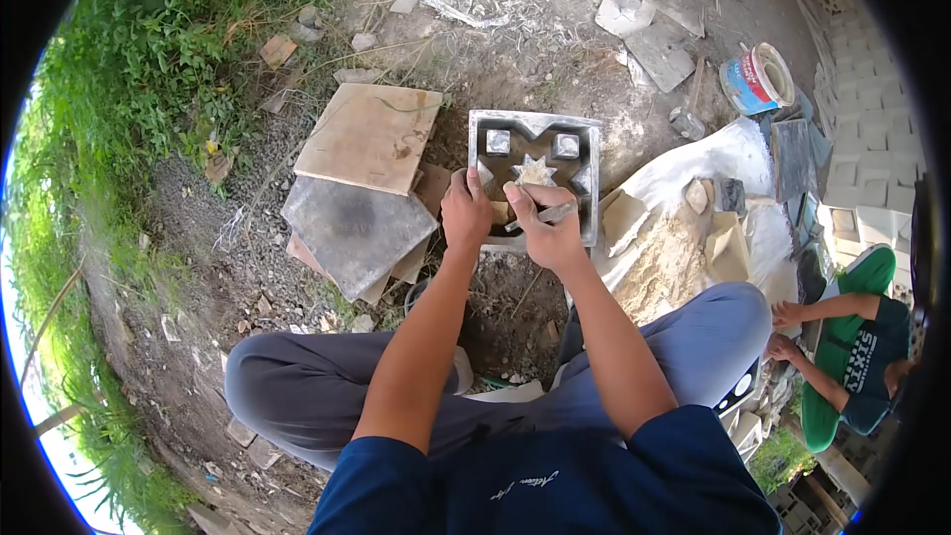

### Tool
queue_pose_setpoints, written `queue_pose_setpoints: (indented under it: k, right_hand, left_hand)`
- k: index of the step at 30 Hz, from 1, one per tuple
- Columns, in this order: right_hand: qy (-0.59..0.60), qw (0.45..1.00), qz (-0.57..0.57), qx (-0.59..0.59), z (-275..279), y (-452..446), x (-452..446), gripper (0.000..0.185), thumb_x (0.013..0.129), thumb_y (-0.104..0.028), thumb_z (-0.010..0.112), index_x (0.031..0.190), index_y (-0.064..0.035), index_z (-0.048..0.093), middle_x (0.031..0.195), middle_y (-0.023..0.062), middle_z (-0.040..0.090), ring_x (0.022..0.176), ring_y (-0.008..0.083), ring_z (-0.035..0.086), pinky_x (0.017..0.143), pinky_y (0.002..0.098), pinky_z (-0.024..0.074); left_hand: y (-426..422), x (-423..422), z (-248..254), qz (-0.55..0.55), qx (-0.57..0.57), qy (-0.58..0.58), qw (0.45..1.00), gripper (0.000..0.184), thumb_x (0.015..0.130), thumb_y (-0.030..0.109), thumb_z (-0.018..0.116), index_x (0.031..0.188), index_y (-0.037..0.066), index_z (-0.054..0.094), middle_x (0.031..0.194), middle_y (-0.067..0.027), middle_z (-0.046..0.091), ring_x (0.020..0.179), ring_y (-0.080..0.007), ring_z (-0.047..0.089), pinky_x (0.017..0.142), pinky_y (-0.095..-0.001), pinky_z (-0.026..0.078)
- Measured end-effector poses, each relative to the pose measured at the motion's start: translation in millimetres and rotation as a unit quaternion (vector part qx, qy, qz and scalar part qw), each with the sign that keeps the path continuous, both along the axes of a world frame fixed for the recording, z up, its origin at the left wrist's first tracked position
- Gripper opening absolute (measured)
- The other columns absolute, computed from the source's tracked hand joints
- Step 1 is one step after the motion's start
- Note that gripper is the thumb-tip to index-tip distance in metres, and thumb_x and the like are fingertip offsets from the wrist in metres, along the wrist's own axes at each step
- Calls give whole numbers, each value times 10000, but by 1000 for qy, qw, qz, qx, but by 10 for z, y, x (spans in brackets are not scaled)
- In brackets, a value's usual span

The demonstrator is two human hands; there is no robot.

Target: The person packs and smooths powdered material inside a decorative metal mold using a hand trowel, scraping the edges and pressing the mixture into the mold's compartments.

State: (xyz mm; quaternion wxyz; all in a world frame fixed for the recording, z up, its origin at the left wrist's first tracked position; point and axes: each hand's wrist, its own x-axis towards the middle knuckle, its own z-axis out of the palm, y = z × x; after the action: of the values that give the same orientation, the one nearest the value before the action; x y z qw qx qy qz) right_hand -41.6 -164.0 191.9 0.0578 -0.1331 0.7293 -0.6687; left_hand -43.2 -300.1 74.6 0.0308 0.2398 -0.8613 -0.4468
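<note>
A square grey mould [592,178] lies on the ground before me, with a star-shaped block [535,170] in its middle and small square blocks near its far corners. My left hand [466,210] grips the near left side of the mould, its index finger along the rim. Over the near right part of the mould, my right hand [551,228] is closed around a small grey flat tool [558,211]; its exact kind is unclear. The fingers hide part of the mould's near side.
Left of the mould, flat tiles [369,139] lie stacked. To the right, a white sheet [728,163] bears a heap of sandy powder [662,263]. A paint bucket [757,79] stands beyond it. At far right sits another person [872,357], hands near my knee.
</note>
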Motion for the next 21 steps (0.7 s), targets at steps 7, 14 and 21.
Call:
queue_pose_setpoints:
  k: [7, 14, 21]
  right_hand:
    - [-83, 989, -83, -88, -199, 58, -44, 511, 1026, -298, 614, 628, -67, 390, 600, -77, 294, 587, 58, 240, 498, 304, 202]
    - [-102, 981, -91, -138, -167, 140, 99, 516, 1025, -313, 615, 631, -53, 406, 597, -88, 302, 568, 49, 231, 493, 300, 196]
    - [-95, 990, -68, -78, -57, 142, 178, 514, 1014, -333, 630, 623, -52, 452, 573, -82, 311, 583, 67, 249, 512, 314, 224]
  left_hand:
    - [-531, 202, -144, 4, -12, 62, 998, 479, 1043, 454, 468, 1176, 23, 628, 977, -232, 690, 903, -419, 662, 803, -477, 501]
    - [-1026, 606, 272, -177, -34, 39, 983, 329, 1023, 344, 547, 1140, 54, 647, 958, -226, 708, 903, -423, 681, 777, -474, 530]
    - [-2245, 1118, 391, -169, -249, -40, 953, 328, 986, 367, 595, 1074, 68, 696, 887, -208, 718, 859, -399, 692, 740, -485, 540]
